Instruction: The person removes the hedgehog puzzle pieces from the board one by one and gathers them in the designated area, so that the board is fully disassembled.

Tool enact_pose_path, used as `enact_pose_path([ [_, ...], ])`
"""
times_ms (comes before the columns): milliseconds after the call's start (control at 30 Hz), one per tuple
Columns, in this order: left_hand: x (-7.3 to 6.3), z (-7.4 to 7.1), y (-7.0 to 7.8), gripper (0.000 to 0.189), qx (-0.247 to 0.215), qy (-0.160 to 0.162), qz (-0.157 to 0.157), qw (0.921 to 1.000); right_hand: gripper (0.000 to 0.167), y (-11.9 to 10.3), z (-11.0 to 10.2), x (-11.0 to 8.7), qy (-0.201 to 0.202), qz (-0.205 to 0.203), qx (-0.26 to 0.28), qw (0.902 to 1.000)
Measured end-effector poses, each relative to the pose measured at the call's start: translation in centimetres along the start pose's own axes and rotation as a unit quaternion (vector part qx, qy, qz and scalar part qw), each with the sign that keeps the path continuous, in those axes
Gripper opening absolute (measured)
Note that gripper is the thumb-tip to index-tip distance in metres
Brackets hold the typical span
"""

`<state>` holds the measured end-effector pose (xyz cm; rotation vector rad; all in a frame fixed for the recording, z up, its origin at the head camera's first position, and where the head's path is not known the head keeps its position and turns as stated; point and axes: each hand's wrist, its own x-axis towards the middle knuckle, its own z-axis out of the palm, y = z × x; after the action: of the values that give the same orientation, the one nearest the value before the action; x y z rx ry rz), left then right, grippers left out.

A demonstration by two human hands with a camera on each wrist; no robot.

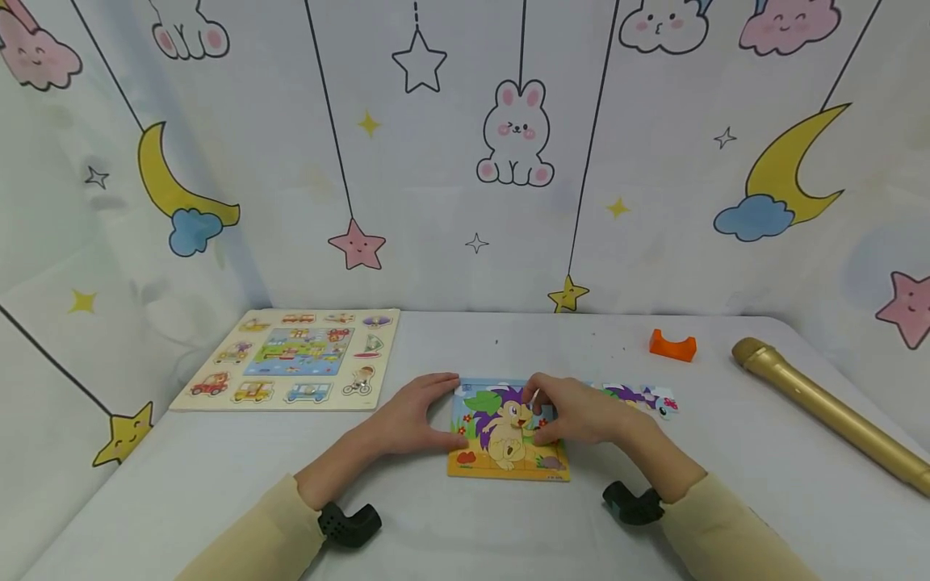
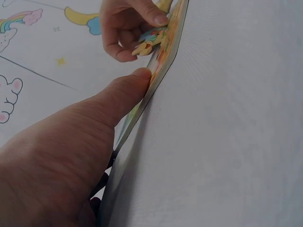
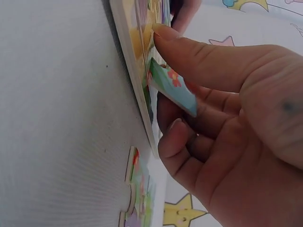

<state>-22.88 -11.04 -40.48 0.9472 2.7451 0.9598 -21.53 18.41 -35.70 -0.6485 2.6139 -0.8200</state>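
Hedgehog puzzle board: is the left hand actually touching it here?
Touching. The left wrist view shows the thumb of the left hand lying against the hedgehog puzzle board near its edge, no gap visible.

The far edge of the tabletop leaves passage between the picture board and the orange block, while the gold microphone obstructs the right edge and the hedgehog puzzle the middle
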Motion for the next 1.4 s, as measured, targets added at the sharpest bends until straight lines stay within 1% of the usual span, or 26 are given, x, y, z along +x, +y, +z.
enact_pose_path([
  [133,0.0,-0.1,0.0,0.090,0.002,0.001,-0.001,1.0000,0.036,0.0,-0.1,-0.1,-0.001,-0.003,0.000,1.0000],
  [333,0.0,-0.2,0.1,0.090,0.007,0.001,-0.002,1.0000,0.024,0.2,-0.4,-0.1,0.004,-0.035,-0.007,0.9994],
  [467,0.0,-0.3,0.1,0.090,0.007,0.001,-0.003,1.0000,0.019,0.2,-0.6,0.0,0.008,-0.033,-0.009,0.9994],
  [633,-0.1,-0.4,0.1,0.090,0.006,0.002,-0.002,1.0000,0.018,0.1,-1.0,0.0,0.001,-0.021,-0.001,0.9998],
  [833,0.0,-0.4,-0.1,0.091,0.008,0.002,-0.004,1.0000,0.019,0.7,-1.6,-0.3,-0.004,-0.050,0.008,0.9987],
  [933,0.0,-0.3,-0.1,0.091,0.005,0.000,-0.006,1.0000,0.020,1.0,-2.0,-0.5,-0.003,-0.054,0.003,0.9986],
  [1033,-0.1,-0.3,-0.1,0.091,0.002,-0.001,-0.005,1.0000,0.020,1.0,-2.6,-0.9,-0.005,-0.055,0.009,0.9984],
  [1200,0.0,0.0,-0.1,0.091,0.001,-0.001,-0.003,1.0000,0.019,1.7,-4.1,-2.0,0.005,-0.072,0.011,0.9974],
  [1300,0.1,0.1,-0.3,0.091,0.004,-0.001,-0.003,1.0000,0.018,2.6,-4.8,-3.0,0.009,-0.066,0.009,0.9977],
  [1400,0.1,0.2,-0.3,0.091,0.005,0.001,-0.003,1.0000,0.017,3.7,-5.3,-4.1,0.009,-0.050,0.015,0.9986],
])
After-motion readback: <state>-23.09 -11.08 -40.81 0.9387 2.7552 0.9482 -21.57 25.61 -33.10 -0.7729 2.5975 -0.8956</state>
